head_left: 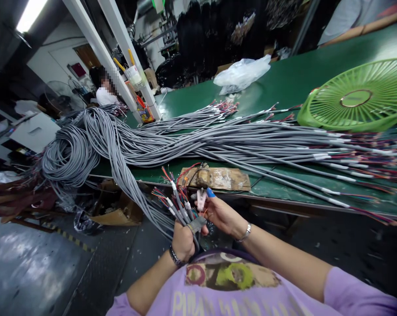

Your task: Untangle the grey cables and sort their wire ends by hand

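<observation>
My left hand [184, 240] is wrapped round a bundle of grey cables [181, 210], whose stripped ends fan out in thin coloured wires. A grey wrapping covers part of its fingers. Close on its right, my right hand [223, 215] has its fingers pinched by a small pale pink piece [201, 200], near some orange wires; a blue covering sits on one fingertip. Just beyond both hands, a worn wooden board [231, 179] with a small fixture lies at the table edge.
Long grey cables [172, 147] stretch across the green table [284, 83]. A green fan guard [356, 97] lies at the right, a plastic bag [242, 74] further back. White posts [124, 48] rise at the left. Two people are beyond; a cardboard box [119, 210] is below.
</observation>
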A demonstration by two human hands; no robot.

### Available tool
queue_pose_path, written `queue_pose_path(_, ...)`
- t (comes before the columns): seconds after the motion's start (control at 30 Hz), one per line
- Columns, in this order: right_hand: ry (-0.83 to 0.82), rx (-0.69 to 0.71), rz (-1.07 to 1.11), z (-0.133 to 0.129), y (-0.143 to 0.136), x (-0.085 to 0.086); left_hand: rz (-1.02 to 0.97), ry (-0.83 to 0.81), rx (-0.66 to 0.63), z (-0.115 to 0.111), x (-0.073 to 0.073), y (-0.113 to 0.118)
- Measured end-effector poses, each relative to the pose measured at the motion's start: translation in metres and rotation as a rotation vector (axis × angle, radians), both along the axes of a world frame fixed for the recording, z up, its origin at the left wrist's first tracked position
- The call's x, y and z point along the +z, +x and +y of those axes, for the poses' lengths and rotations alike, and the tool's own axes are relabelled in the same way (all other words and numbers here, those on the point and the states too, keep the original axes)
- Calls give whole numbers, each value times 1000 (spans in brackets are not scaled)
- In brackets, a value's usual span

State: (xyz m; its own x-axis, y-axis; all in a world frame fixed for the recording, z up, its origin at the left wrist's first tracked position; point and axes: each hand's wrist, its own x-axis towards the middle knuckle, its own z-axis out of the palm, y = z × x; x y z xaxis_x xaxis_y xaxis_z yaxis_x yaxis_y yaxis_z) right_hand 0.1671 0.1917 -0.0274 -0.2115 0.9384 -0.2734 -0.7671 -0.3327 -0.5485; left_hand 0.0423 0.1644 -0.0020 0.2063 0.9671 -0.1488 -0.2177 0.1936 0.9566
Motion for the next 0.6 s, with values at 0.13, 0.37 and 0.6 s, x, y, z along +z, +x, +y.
queue_pose_path(0.13,-28,92,28,-3,5,2,-3,-4,34,-7,0,-7)
queue_pose_path(0.37,64,14,-57,-4,4,4,-44,-27,143,-8,-3,-6)
queue_pose_path(0.6,68,-76,-115,0,-3,-7,-36,-3,184,-5,-5,2)
